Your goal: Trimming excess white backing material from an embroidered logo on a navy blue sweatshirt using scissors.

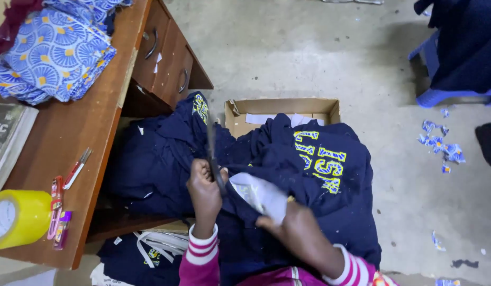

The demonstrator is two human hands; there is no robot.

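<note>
Pink-striped cuffs frame the work: the left hand (204,188) grips scissors (212,153) with fingers wrapped shut around the handles, blades pointing away, while the right hand (288,225) pinches a white label (258,195) taut against the navy sweatshirt (309,169) heaped over a cardboard box (280,107).

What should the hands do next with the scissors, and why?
Probably snip close to the white label. The left hand holds scissors just beside it, while the right hand pinches the label up from the navy garment.
</note>
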